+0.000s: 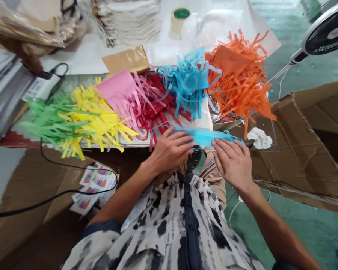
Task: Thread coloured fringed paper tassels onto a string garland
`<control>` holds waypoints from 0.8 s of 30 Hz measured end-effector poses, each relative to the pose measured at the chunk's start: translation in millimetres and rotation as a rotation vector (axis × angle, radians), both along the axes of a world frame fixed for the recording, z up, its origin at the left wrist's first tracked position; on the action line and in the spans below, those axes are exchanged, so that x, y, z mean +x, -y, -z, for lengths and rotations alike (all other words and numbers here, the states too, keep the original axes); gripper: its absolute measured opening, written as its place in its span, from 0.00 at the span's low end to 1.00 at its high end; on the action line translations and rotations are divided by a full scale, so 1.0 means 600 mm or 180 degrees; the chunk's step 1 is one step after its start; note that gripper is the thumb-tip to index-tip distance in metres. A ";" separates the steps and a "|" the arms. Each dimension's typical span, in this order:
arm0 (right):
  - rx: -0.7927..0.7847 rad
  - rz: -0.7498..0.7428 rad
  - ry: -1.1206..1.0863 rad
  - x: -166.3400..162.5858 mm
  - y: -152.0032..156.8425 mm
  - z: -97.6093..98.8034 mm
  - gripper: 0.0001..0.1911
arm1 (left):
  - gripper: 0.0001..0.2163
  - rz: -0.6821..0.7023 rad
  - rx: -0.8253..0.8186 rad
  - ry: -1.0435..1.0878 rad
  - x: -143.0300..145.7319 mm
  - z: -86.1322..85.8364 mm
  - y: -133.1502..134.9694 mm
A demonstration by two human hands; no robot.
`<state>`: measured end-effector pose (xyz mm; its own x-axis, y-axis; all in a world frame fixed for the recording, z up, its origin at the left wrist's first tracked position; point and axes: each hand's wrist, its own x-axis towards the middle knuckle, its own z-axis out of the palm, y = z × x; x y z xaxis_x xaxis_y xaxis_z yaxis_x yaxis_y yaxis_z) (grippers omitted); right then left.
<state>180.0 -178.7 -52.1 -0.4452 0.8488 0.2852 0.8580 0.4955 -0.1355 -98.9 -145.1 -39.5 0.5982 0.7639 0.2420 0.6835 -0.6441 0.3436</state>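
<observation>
My left hand [170, 150] and my right hand [233, 161] both pinch a folded strip of blue fringed paper [204, 137] at the table's near edge, the left on its left end, the right on its right end. Just beyond it lie piles of fringed paper: green [49, 120], yellow [94, 120], pink [121, 92], red [157, 107], blue [187, 80] and orange [238, 80].
A big open cardboard box [307, 146] stands at the right. A fan [328, 32] is at the top right. A tape roll [178, 20] and stacked white paper [129, 20] lie at the back. A black cable [59, 187] and printed cards [94, 185] lie at the lower left.
</observation>
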 end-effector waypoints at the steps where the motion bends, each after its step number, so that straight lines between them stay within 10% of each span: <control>1: 0.0026 -0.0010 -0.0017 0.003 -0.002 0.001 0.19 | 0.10 -0.0098 -0.0044 0.0023 -0.024 -0.007 -0.007; 7: 0.0014 0.0046 -0.0115 0.002 -0.007 -0.001 0.14 | 0.12 -0.1278 0.0621 0.0205 -0.074 -0.054 -0.026; 13: 0.0006 0.0089 -0.0135 0.004 -0.006 -0.004 0.12 | 0.13 0.0305 0.0620 0.0139 0.060 -0.013 0.008; 18: -0.0156 -0.0046 -0.0312 0.024 -0.014 -0.014 0.11 | 0.12 -0.0073 0.0208 0.0133 0.068 0.027 0.007; 24: -0.0423 0.0200 -0.0661 0.028 -0.043 -0.026 0.12 | 0.11 -0.0312 -0.0181 0.0318 0.040 -0.008 -0.010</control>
